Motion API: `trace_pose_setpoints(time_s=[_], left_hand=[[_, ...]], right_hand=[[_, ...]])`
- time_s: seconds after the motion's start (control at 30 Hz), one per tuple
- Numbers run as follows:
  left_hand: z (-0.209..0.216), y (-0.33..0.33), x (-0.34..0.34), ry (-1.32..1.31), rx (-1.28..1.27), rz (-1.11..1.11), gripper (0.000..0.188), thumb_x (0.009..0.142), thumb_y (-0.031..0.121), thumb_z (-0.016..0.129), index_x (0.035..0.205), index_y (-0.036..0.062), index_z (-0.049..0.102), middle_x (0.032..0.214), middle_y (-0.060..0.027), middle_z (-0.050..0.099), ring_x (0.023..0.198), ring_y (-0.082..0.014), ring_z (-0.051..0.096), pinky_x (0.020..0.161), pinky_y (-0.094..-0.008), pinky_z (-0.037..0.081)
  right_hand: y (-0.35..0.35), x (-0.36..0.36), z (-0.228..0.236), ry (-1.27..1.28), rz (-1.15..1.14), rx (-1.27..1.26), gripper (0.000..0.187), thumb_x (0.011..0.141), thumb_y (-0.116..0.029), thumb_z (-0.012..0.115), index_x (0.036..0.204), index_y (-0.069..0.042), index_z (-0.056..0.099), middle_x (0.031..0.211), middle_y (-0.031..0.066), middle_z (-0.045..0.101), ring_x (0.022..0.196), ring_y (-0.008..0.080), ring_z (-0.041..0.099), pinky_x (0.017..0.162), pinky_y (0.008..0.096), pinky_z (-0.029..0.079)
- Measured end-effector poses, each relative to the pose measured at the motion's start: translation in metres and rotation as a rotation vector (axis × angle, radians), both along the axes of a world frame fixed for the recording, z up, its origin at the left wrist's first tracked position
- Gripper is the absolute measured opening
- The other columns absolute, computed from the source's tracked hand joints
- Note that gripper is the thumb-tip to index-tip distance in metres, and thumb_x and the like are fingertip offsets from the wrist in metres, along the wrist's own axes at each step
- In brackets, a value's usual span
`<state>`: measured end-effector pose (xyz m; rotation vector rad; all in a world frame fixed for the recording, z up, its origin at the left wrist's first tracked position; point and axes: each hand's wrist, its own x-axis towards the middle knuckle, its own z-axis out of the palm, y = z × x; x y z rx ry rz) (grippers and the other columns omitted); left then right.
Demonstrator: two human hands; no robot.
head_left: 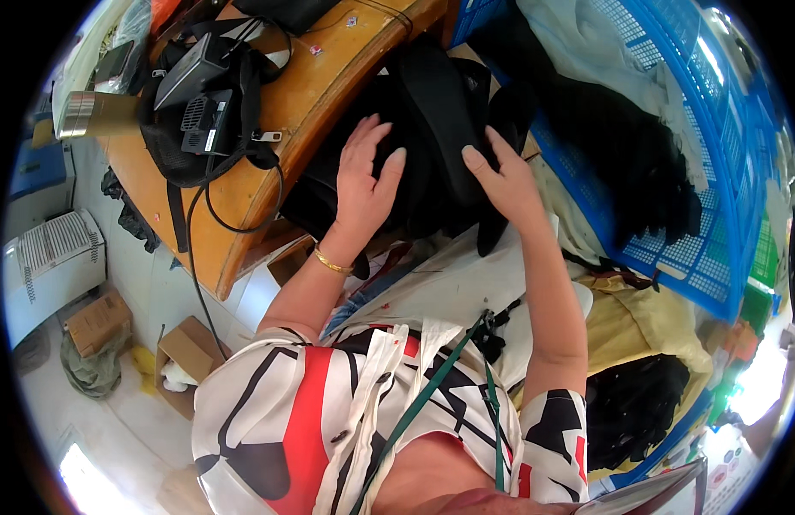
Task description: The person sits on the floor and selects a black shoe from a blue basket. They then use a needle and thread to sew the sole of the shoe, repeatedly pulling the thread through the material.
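Note:
A pile of soft black padded pieces [436, 107] lies in front of me, beside the wooden table. One long piece with rounded ends stands out on top; the pile is too dark to tell its exact kind. My left hand [363, 180], with a gold bangle on the wrist, lies along the left side of the pile, fingers stretched and thumb apart. On the right side of the long piece is my right hand [506, 182], its fingers and thumb spread. Both hands seem to touch the black pieces without gripping any.
The wooden table [316, 64] at the left bears a black bag [179, 163] with dark devices, cables and a metal cup [97, 115]. A blue plastic basket [715, 232] holding black and white cloth stands right. Cardboard boxes [101, 323] sit on the floor at left.

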<state>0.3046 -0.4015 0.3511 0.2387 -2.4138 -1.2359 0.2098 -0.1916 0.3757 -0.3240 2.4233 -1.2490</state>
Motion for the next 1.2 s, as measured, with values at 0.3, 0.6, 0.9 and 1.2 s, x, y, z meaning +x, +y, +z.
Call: trace_pose_setpoints(time_s=[0.3, 0.6, 0.9, 1.2], left_hand=[[0.034, 0.018, -0.042, 0.021, -0.375, -0.354, 0.047, 0.09, 0.037, 0.068, 0.124, 0.0044, 0.064, 0.137, -0.021, 0.056, 0.133, -0.0384, 0.047, 0.108, -0.0438, 0.039], [0.055, 0.033, -0.047, 0.066, -0.65, -0.292, 0.049, 0.09, 0.043, 0.066, 0.116, 0.0018, 0.067, 0.129, -0.0224, 0.061, 0.129, -0.0389, 0.05, 0.108, -0.0471, 0.039], [0.013, 0.167, -0.031, -0.08, -0.277, -0.729, 0.041, 0.088, 0.031, 0.067, 0.115, 0.001, 0.063, 0.116, -0.0159, 0.065, 0.107, -0.0362, 0.062, 0.09, -0.0419, 0.051], [0.046, 0.209, -0.019, -0.022, -0.221, -0.683, 0.031, 0.079, 0.025, 0.071, 0.103, 0.0094, 0.061, 0.095, -0.0126, 0.065, 0.089, -0.0357, 0.064, 0.077, -0.045, 0.051]], right_hand=[[0.002, 0.015, 0.015, 0.144, 0.006, -0.155, 0.051, 0.092, -0.031, 0.067, 0.131, 0.001, 0.058, 0.133, 0.0226, 0.059, 0.125, 0.0318, 0.056, 0.103, 0.0344, 0.044], [0.103, 0.074, 0.038, 0.072, -0.373, -0.361, 0.026, 0.096, -0.017, 0.064, 0.113, 0.003, 0.066, 0.101, 0.0052, 0.07, 0.093, 0.0113, 0.066, 0.083, 0.0248, 0.051], [0.186, 0.185, 0.003, -0.152, -0.672, -0.412, 0.024, 0.098, -0.018, 0.061, 0.109, 0.002, 0.067, 0.103, 0.0056, 0.069, 0.092, 0.0134, 0.067, 0.082, 0.0253, 0.05], [0.203, 0.255, -0.013, -0.204, -0.767, -0.59, 0.027, 0.101, -0.021, 0.057, 0.112, 0.001, 0.066, 0.108, 0.0094, 0.07, 0.09, 0.0159, 0.068, 0.082, 0.0293, 0.053]])
